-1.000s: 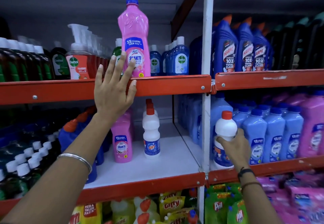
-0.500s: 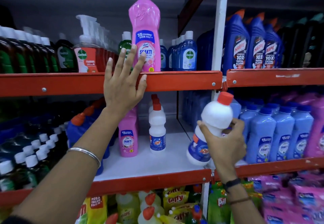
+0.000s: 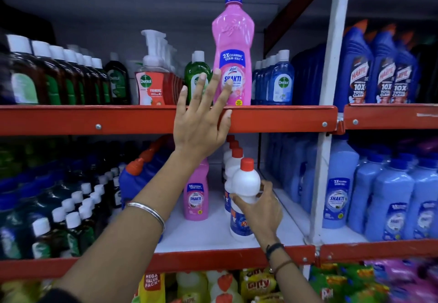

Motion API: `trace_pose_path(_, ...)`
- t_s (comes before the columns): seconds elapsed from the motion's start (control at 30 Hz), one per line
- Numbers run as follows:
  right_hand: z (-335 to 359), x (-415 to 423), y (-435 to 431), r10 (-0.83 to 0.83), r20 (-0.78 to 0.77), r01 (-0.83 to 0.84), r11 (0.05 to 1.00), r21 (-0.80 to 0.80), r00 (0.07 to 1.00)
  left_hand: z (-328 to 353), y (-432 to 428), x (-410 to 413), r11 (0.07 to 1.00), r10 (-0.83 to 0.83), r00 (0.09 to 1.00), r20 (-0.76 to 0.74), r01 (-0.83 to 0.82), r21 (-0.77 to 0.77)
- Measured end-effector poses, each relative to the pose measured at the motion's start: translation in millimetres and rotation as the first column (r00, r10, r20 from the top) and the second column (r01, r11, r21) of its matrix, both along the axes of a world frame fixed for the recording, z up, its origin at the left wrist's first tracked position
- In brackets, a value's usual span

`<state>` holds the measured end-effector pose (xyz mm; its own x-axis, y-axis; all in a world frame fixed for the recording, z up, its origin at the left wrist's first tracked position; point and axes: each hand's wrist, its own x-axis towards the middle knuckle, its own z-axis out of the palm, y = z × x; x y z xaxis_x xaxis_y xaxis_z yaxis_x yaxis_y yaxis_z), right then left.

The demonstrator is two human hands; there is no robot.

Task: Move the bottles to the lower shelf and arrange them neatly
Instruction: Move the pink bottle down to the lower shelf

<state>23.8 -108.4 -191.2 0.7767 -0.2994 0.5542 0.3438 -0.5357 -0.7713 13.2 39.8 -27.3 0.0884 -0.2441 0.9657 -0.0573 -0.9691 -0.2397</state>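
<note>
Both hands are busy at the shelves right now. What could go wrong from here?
The tall pink bottle stands at the very front lip of the upper shelf; the open left hand only brushes its base, so a nudge could tip it. The right hand sets the white red-capped bottle close against the white row; it may knock them.

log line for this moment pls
left hand open by tall pink bottle | right hand grips white bottle | middle shelf

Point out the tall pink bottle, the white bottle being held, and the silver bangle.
tall pink bottle (image 3: 233, 42), head view, upper body.
white bottle (image 3: 245, 184), head view, shoulder below the cap.
silver bangle (image 3: 151, 212), head view, band across the left wrist.
</note>
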Motion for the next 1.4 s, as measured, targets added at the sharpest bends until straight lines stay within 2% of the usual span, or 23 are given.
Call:
trace_pose_path(0.27,-2.0,4.4,4.4,-0.004,-0.006,0.004,0.998,-0.056,1.0,0.0,-1.5,0.6,1.0,-0.012,1.0,0.001,0.012,-0.006)
trace_pose_path(0.53,-0.4,-16.0,2.5,-0.022,-0.022,0.021,0.998,-0.053,1.0,1.2,2.2,-10.7,0.998,-0.055,0.993,-0.101,0.055,-0.001)
trace_pose_path(0.57,4.5,-23.4,0.2,-0.029,0.014,0.029,0.999,-0.034,0.999,0.3,7.1,-13.1,0.998,-0.066,0.992,-0.107,0.065,-0.012)
trace_pose_path(0.63,23.1,-40.1,-4.6,-0.03,0.19,0.025,0.999,0.027,0.981,-1.5,22.2,-18.1,0.994,-0.084,0.991,-0.101,0.077,-0.076)
trace_pose_path(0.77,92.2,-64.9,-4.4,-0.019,0.572,-0.044,0.994,0.096,0.82,1.6,57.0,-28.0,0.986,-0.087,0.991,-0.105,0.07,-0.152)
trace_pose_path(0.83,130.7,-69.1,2.0,0.016,0.66,-0.092,0.993,0.08,0.752,3.0,71.8,-31.5,0.986,-0.058,0.99,-0.127,0.037,-0.164)
trace_pose_path(0.9,167.0,-67.3,12.1,0.0,0.652,-0.028,0.999,0.033,0.758,1.9,84.1,-33.1,0.986,-0.002,0.989,-0.149,-0.023,-0.163)
trace_pose_path(1.03,220.0,-50.3,40.8,-0.179,0.494,0.288,0.945,-0.154,0.851,-1.3,94.2,-32.7,0.99,0.081,0.987,-0.142,-0.096,-0.106)
trace_pose_path(1.13,236.2,-38.2,53.8,-0.255,0.391,0.364,0.901,-0.236,0.884,-1.4,94.3,-32.0,0.99,0.068,0.99,-0.127,-0.082,-0.112)
trace_pose_path(1.27,241.0,-28.5,46.1,-0.199,0.342,0.284,0.933,-0.22,0.919,-1.9,94.1,-31.1,0.99,0.077,0.991,-0.11,-0.089,-0.113)
trace_pose_path(1.4,233.6,-26.2,37.5,-0.016,0.383,0.021,1.0,-0.01,0.924,-2.1,94.4,-30.5,0.989,0.091,0.989,-0.114,-0.103,-0.104)
